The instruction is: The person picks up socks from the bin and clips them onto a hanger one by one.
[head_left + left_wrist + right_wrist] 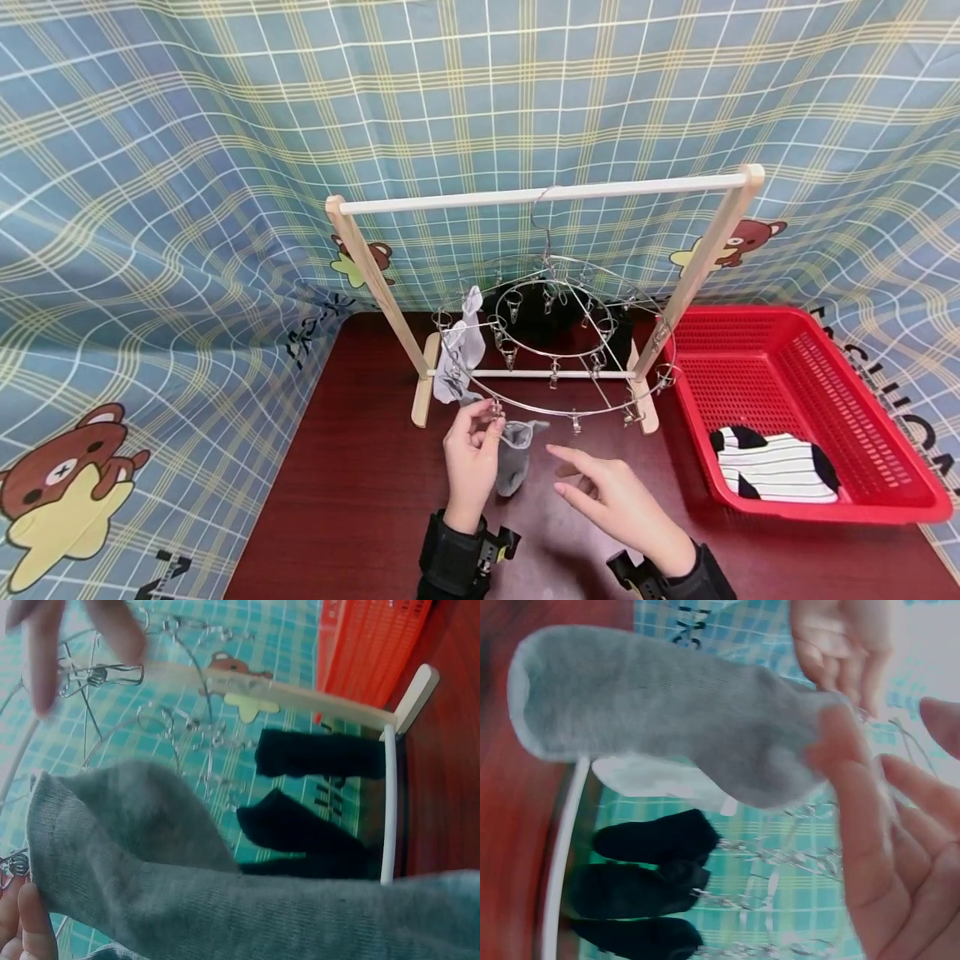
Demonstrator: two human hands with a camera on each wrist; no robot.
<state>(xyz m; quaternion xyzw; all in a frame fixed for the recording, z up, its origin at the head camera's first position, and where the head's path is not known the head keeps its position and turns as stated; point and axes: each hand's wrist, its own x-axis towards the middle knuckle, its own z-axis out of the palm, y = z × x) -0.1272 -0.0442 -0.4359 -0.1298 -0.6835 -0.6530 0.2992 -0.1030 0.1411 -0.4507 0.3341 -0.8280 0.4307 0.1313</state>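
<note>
A grey sock (513,468) hangs at the near edge of the round metal clip hanger (536,409). My left hand (472,458) pinches a small wire clip (16,864) at the sock's opening, thumb against fingertips. To the right of the sock is my right hand (618,498), its fingers loosely extended and holding nothing. In the right wrist view its index finger (855,802) overlaps the sock's upper edge. A pale sock (461,350) hangs on the hanger's left side. Several black socks (656,836) hang toward the back.
The hanger hooks over the white top bar (465,200) of a wooden rack. Bare clips (576,423) dangle around its rings. On the right stands a red basket (892,508) with a black-and-white striped sock (776,467) inside. A patterned curtain (525,100) encloses the dark red table (337,500).
</note>
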